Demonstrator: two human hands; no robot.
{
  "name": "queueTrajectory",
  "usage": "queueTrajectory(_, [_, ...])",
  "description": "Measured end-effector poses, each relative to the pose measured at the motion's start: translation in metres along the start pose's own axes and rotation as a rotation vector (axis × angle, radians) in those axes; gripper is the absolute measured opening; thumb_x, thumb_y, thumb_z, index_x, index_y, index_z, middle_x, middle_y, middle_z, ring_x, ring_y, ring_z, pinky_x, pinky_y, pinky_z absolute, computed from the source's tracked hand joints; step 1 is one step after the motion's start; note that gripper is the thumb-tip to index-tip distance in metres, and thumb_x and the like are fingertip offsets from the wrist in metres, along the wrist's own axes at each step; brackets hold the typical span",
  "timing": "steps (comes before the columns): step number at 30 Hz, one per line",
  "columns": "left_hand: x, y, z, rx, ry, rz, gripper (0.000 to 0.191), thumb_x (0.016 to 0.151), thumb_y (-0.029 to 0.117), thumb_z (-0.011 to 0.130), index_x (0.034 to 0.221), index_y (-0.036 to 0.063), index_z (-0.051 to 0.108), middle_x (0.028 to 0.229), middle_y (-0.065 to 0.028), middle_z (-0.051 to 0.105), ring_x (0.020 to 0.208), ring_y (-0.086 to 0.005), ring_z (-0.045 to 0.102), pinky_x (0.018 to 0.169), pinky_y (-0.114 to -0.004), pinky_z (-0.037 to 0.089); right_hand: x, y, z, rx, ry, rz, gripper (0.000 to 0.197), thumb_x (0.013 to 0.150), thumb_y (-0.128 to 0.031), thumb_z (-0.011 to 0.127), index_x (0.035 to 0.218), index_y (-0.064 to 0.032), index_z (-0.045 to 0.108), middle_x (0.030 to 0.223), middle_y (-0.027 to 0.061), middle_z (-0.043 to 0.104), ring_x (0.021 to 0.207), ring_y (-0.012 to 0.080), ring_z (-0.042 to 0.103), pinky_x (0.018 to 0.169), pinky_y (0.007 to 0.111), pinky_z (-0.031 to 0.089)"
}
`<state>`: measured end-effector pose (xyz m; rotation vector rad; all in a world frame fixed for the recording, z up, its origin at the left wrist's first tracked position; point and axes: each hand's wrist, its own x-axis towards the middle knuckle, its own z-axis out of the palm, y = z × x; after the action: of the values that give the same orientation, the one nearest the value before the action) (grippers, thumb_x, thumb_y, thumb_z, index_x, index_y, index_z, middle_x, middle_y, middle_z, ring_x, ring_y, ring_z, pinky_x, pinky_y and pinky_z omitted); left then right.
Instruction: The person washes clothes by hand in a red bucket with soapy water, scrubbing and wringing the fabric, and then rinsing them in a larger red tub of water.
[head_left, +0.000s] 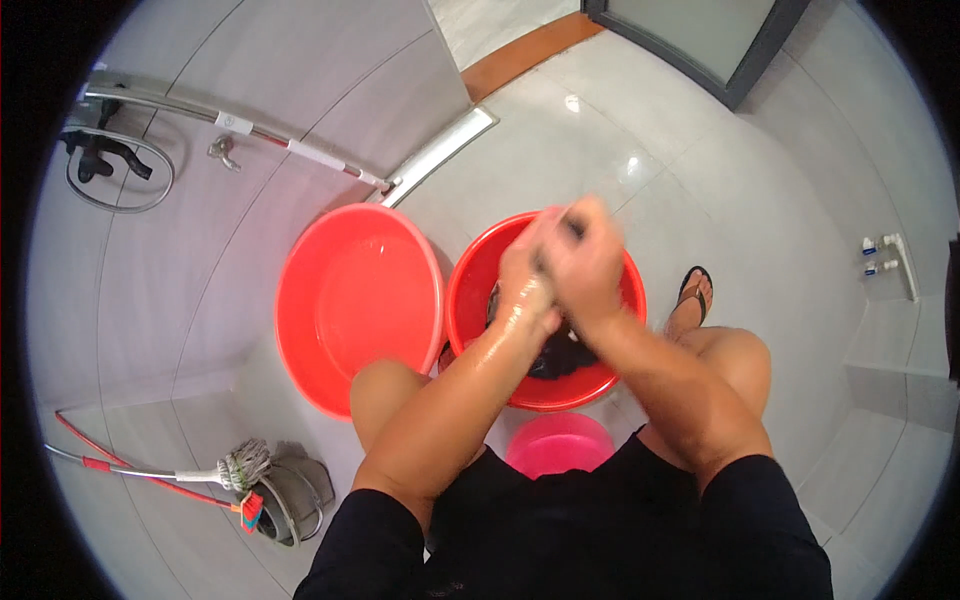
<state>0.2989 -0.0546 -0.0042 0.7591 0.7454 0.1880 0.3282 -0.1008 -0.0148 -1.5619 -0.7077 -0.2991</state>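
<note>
Above a red plastic basin (634, 289), my left hand (519, 281) and my right hand (589, 262) are pressed together, blurred by motion. Small patches of dark cloth (575, 226) show between the fingers of both hands; most of it is hidden by the grip. My left wrist and forearm are wet and shiny. Below them a heap of wet black cloth (559, 358) lies in the basin, partly covered by my hands and arms. A patterned grey piece shows at the heap's left edge, too little to name.
A larger, lighter red basin (367, 292) stands close on the left. Near my lap is a pink plastic basin or stool (561, 442). A mop (246, 465), a red brush (251, 511) and a grey bucket (304, 491) are at lower left. A wall tap (223, 152) sticks out at upper left.
</note>
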Motion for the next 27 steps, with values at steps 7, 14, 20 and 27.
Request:
queueTrajectory(7, [-0.008,0.015,0.01,0.062,-0.073,-0.143,0.075,0.1,0.07,0.045,0.122,0.0,0.063,0.106,-0.0113,0.067,0.096,-0.0195,0.065,0.08,-0.038,0.055,0.036,0.027,-0.029,0.003,-0.005,0.322,0.035,0.099,-0.022,0.068,0.075,-0.0012,0.053,0.06,0.008,0.044,0.059,0.0123,0.039,0.054,0.031,0.04])
queueTrajectory(14, [-0.035,0.065,0.0,1.051,-0.36,0.014,0.027,0.09,0.024,0.072,0.102,0.0002,0.075,0.089,-0.0059,0.072,0.085,-0.0133,0.064,0.078,-0.031,0.051,0.041,0.031,-0.064,0.027,-0.284,0.284,0.047,0.092,-0.038,0.078,0.072,-0.0029,0.054,0.064,-0.0006,0.047,0.065,0.0083,0.039,0.056,0.03,0.036])
queueTrajectory(20, [-0.035,0.07,-0.019,0.512,-0.155,0.524,0.019,0.097,0.018,0.07,0.103,0.0002,0.074,0.087,0.0012,0.069,0.081,-0.0084,0.06,0.072,-0.026,0.051,0.021,0.039,-0.08,0.089,-0.766,0.479,0.039,0.08,-0.026,0.084,0.103,-0.002,0.065,0.094,0.0113,0.069,0.091,0.0212,0.065,0.082,0.036,0.05])
queueTrajectory(27, [0.007,0.059,-0.055,-0.001,-0.164,0.29,0.035,0.107,0.033,0.055,0.118,0.0008,0.065,0.109,-0.0087,0.07,0.093,-0.0213,0.067,0.087,-0.035,0.054,0.035,0.028,-0.086,0.463,-0.396,0.572,0.034,0.08,-0.009,0.077,0.112,0.0004,0.07,0.1,0.0101,0.07,0.094,0.017,0.067,0.088,0.035,0.053])
